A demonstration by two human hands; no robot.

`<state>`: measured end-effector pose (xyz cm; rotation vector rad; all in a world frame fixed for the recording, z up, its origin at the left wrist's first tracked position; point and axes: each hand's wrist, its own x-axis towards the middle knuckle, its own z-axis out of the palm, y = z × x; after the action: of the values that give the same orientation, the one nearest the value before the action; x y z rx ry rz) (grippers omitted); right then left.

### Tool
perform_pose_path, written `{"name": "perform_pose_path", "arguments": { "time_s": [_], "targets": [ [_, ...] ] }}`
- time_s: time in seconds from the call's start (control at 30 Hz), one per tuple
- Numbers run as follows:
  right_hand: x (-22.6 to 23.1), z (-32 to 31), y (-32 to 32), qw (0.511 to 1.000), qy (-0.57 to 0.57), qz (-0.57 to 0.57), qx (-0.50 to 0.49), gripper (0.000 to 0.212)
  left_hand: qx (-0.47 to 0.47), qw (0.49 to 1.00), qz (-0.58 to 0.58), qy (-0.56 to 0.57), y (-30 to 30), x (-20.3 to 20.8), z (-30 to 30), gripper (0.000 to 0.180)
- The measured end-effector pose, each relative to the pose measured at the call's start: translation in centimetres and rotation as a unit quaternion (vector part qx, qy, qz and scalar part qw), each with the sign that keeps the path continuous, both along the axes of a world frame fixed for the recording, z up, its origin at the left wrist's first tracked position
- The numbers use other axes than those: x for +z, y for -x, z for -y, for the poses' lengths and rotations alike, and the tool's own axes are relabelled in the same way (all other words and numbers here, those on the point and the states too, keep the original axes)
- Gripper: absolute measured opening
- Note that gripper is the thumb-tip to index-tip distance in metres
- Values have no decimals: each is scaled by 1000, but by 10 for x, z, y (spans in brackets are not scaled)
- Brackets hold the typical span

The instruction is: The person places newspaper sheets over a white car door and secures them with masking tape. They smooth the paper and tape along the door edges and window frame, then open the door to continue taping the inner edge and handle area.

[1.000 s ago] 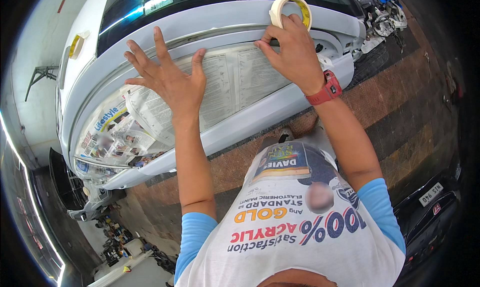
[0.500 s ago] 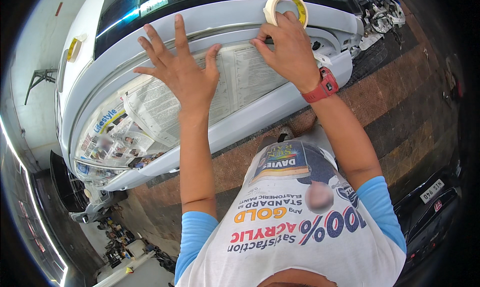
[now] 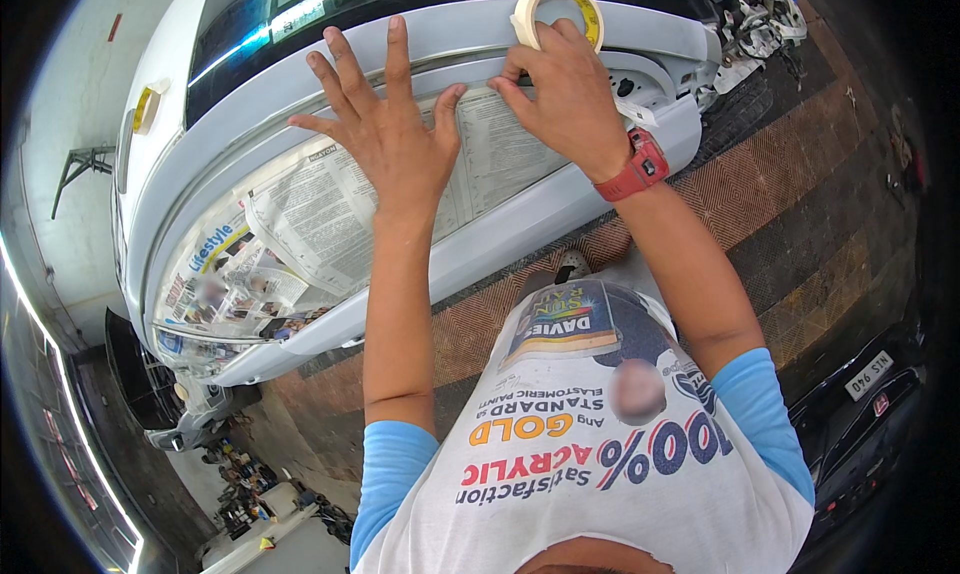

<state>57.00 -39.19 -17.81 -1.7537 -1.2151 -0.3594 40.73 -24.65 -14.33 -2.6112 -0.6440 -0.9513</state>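
My left hand (image 3: 398, 156) lies open with fingers spread over the upper edge of a newspaper sheet (image 3: 310, 214), its thumb at the border between paper and pale grey car body (image 3: 470, 254). My right hand (image 3: 572, 99) is closed on a roll of masking tape (image 3: 525, 16), which stands up behind the knuckles. Its thumb and index finger pinch together at the paper's top edge, right of my left thumb. Any tape strip between the fingers is too fine to make out. Newspaper covers the recessed opening in the car body.
Above the paper runs the car's dark window (image 3: 400, 9). A second tape roll (image 3: 147, 111) rests on the white bodywork at the left. Dismantled parts (image 3: 770, 29) lie on the floor at the far right. A black car (image 3: 860, 414) stands behind at the lower right.
My left hand has slid right and slightly up along the paper's edge. My right hand, with the tape roll, has shifted a little left, so the two hands are closer.
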Motion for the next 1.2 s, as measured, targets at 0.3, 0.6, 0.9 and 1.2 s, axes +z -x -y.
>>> {"name": "perform_pose_path", "arguments": {
  "time_s": [0.3, 0.6, 0.9, 1.2],
  "targets": [
    [-3, 8, 1, 1000, 1, -8, -11, 20, -4, 1000, -22, 0, -16, -2, 9, 100],
    [-41, 58, -27, 997, -15, -46, -61, 22, 15, 999, -40, 2, -16, 1, 12, 101],
    [-50, 48, -38, 996, -9, -81, -47, 22, 12, 999, -42, 19, -16, 3, 14, 99],
    [-51, 42, -38, 995, -29, -73, -65, 20, -4, 998, -54, 17, -29, 2, 21, 99]
  ]
}}
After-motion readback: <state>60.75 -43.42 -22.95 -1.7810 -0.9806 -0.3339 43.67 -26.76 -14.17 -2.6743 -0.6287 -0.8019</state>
